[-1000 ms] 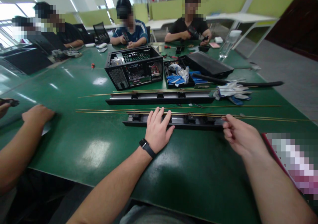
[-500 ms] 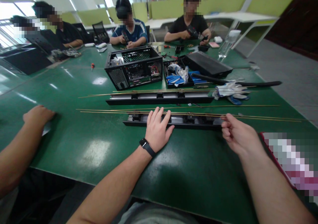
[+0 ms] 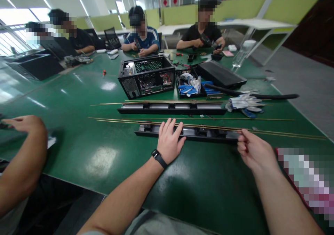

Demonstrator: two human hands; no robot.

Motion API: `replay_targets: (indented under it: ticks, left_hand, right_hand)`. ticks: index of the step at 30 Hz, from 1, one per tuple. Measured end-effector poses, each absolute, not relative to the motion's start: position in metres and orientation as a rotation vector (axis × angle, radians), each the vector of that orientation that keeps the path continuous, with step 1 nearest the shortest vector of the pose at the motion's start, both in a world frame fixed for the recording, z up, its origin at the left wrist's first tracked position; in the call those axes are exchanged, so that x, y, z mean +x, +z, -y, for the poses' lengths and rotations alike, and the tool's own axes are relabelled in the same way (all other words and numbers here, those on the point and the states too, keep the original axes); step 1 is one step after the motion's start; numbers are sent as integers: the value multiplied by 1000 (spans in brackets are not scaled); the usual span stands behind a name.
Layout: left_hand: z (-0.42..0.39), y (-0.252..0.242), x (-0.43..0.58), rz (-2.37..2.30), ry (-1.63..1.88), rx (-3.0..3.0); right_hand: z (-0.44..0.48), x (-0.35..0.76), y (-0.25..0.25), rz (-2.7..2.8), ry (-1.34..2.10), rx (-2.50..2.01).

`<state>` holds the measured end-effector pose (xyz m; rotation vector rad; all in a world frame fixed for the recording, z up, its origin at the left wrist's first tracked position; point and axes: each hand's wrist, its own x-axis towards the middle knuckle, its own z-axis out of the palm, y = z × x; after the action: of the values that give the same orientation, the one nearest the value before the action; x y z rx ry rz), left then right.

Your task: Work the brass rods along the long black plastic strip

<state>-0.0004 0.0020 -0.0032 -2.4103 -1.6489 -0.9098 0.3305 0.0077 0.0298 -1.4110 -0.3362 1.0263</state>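
My left hand point(image 3: 171, 137), a dark watch on its wrist, lies with fingers spread across the nearer black channel-shaped rail point(image 3: 193, 137) and the thin brass rods over it. Close to the rail's right end, my right hand point(image 3: 252, 148) is closed in a pinch on the thin brass rods point(image 3: 281, 134); its fingertips partly hide the hold. These rods run lengthwise above the rail and stick out past both its ends. Inside the rail sit dark blocks on a pale strip. A second black rail point(image 3: 161, 111) lies parallel behind it, with more brass rods along it.
Behind the rails stand an open computer case point(image 3: 146, 77) and a tray with gloves point(image 3: 191, 85). More gloves point(image 3: 245, 104) lie by a black tube point(image 3: 276, 96). A neighbour's arm point(image 3: 31, 141) reaches in at left. A blurred, red-edged item point(image 3: 305, 179) lies right. People sit opposite.
The brass rods have shifted a little to the right over the nearer rail. Both my hands keep their places on it. The neighbour's hand at left has moved further left. My view has tilted slightly.
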Motion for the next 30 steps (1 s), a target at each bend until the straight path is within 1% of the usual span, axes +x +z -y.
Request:
replay_targets:
  ticks: [9, 16, 30]
  left_hand:
    - [0, -3, 2, 1669, -894, -2422]
    - [1, -2, 1, 1678, -867, -2440]
    - [2, -2, 2, 1699, -862, -2420]
  right_hand:
    - [-4, 329, 28, 459, 1112, -1437]
    - [-4, 340, 19, 367, 1005, -1406]
    - [-4, 332, 23, 432, 997, -1458]
